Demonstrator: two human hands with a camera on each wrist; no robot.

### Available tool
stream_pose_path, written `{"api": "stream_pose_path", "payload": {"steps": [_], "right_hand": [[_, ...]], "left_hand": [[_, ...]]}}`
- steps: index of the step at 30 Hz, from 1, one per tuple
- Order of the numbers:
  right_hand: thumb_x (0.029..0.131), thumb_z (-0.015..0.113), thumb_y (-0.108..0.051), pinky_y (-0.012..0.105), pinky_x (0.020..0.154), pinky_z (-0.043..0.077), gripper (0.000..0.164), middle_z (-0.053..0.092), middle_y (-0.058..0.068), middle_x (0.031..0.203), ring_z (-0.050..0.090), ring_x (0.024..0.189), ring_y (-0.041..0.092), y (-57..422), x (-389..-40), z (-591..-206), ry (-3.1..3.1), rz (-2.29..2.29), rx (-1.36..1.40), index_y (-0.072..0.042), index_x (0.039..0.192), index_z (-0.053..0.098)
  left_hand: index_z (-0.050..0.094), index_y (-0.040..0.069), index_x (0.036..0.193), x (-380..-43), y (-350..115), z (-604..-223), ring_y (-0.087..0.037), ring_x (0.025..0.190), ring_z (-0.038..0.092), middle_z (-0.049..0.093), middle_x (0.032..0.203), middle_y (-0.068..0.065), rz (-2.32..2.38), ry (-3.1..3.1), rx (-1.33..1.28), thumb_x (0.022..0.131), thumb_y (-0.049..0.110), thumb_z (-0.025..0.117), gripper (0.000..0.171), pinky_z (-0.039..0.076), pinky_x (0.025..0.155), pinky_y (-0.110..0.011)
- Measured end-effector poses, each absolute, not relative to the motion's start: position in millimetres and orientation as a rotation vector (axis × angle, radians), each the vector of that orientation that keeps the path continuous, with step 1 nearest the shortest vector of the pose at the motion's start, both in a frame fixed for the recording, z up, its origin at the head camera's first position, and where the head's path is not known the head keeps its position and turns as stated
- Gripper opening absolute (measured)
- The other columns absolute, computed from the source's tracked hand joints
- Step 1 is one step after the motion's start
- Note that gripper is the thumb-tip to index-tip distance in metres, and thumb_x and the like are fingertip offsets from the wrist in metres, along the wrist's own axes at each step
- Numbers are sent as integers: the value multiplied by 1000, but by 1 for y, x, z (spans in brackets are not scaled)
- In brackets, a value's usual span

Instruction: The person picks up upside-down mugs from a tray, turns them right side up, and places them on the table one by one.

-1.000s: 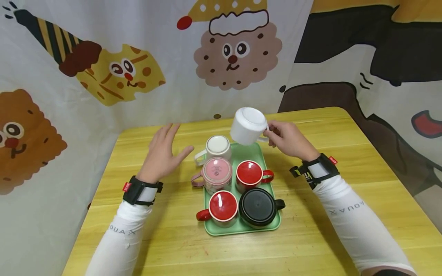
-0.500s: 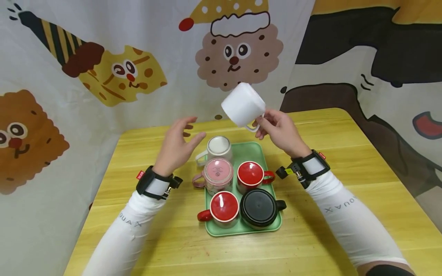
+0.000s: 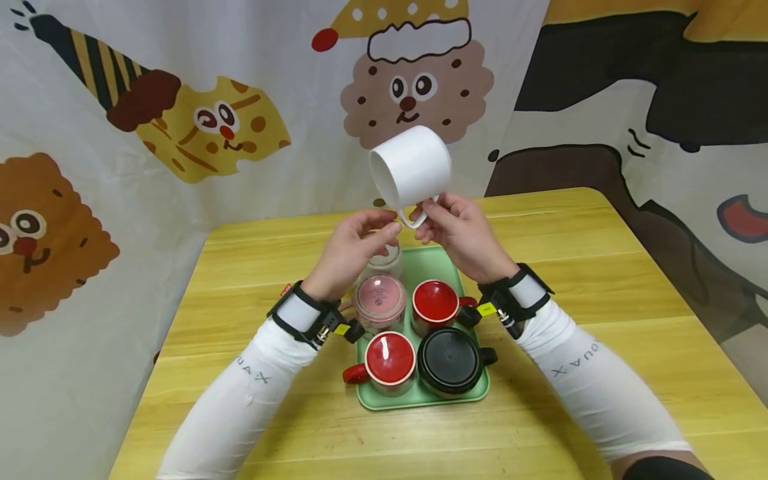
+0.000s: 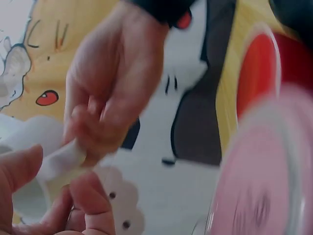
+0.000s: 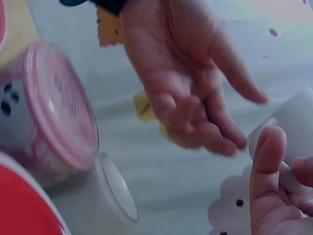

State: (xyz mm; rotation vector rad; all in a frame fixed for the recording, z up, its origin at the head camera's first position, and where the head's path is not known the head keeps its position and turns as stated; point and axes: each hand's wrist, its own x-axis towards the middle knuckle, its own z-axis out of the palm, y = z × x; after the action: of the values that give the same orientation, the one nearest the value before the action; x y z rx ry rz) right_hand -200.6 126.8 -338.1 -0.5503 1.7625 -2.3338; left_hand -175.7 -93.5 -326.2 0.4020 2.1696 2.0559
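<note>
A plain white mug (image 3: 414, 167) is tilted in the air above the far end of the green tray (image 3: 423, 259), its mouth facing lower left. My right hand (image 3: 461, 233) pinches its handle between thumb and fingers. Close to the handle's other side is my left hand (image 3: 348, 257). In the right wrist view that left hand (image 5: 181, 83) has its thumb spread from loosely bent fingers, with nothing held. A pale mug (image 3: 387, 265), upside down on the tray, is partly hidden behind the left hand. Beside it a pink mug (image 3: 379, 299) also stands bottom up.
Also on the tray are a red mug (image 3: 435, 301) at right, another red mug (image 3: 390, 360) at front left and a black mug (image 3: 450, 361) at front right. Handles overhang the tray's sides. A patterned curtain (image 3: 288, 187) hangs behind the wooden table (image 3: 570, 280).
My right hand has lifted the white mug and moved left, tipping it from upside down onto its side. My left hand has come in from the left towards the mug's handle.
</note>
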Motion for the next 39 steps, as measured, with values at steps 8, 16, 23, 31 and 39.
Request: {"api": "stream_pose_path", "payload": {"steps": [8, 16, 23, 31, 39], "right_hand": [[112, 55, -19, 28, 82, 59, 30, 61, 15, 109, 66, 86, 20, 115, -196, -339, 1703, -2354, -509, 2, 134, 56], [113, 53, -12, 30, 86, 60, 32, 61, 16, 115, 66, 92, 21, 111, -196, -342, 1748, -2270, -519, 1, 142, 51], [112, 55, -13, 30, 81, 60, 35, 61, 20, 122, 69, 92, 24, 115, -195, -341, 1875, -2114, -557, 3, 143, 51], [110, 60, -17, 37, 84, 62, 43, 62, 18, 136, 74, 98, 31, 126, -194, -343, 2112, -1866, -597, -2, 150, 51], [110, 62, -21, 41, 85, 62, 43, 63, 14, 130, 72, 99, 32, 146, -191, -343, 2242, -1808, -618, -7, 150, 53]], "left_hand": [[65, -3, 113, -176, -79, -329, -19, 85, 59, 60, 100, -6, 2325, 1852, 314, 108, 8, 62, 12, 48, 73, -25], [64, -1, 105, -177, -80, -336, -15, 76, 54, 58, 88, -4, 2349, 1797, 419, 108, 2, 60, 6, 47, 69, -22], [64, 2, 101, -178, -87, -336, -13, 71, 53, 60, 85, -5, 2327, 1817, 544, 111, 4, 54, 14, 45, 64, -22], [67, 0, 103, -182, -107, -338, -11, 68, 48, 61, 85, -1, 2404, 1854, 565, 112, 4, 52, 18, 41, 60, -20], [59, -17, 113, -190, -137, -343, -11, 68, 48, 59, 84, -1, 2437, 1994, 519, 112, 10, 53, 27, 40, 60, -19]]}}
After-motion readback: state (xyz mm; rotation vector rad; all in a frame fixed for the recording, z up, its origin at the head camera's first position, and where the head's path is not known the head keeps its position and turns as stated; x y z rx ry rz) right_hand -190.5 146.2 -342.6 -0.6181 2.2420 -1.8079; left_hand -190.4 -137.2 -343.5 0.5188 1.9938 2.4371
